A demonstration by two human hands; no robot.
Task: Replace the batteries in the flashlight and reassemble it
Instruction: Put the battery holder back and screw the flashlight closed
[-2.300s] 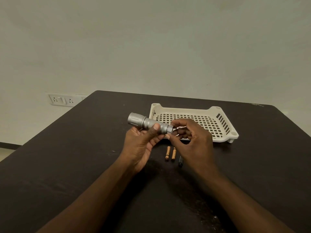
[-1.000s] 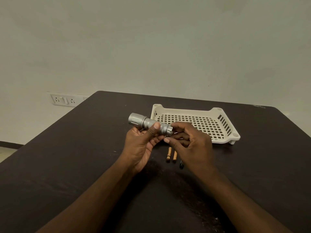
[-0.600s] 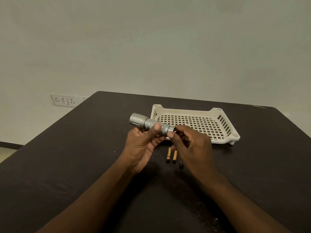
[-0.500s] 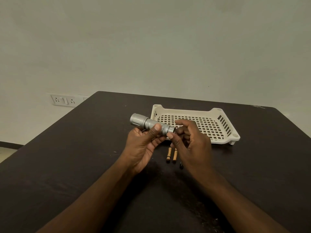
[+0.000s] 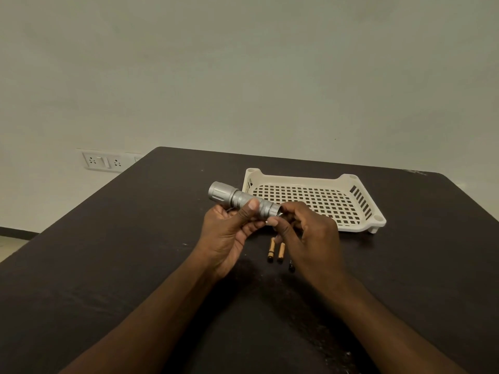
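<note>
A silver flashlight is held above the dark table, its head pointing up-left. My left hand grips its barrel, thumb on top. My right hand pinches the tail end of the flashlight with thumb and fingertips; what lies under those fingers is hidden. On the table under the hands lie two copper-coloured batteries side by side. The tip of a small dark one shows beside my right wrist.
A cream perforated plastic tray stands just behind my right hand, with nothing visible in it. A wall socket plate sits on the wall past the table's left edge. The table's far edge runs close behind the tray.
My right hand's fingers have shifted and turned at the flashlight's tail end, closing round it again. The left hand and the flashlight have stayed almost still. The batteries have not moved.
</note>
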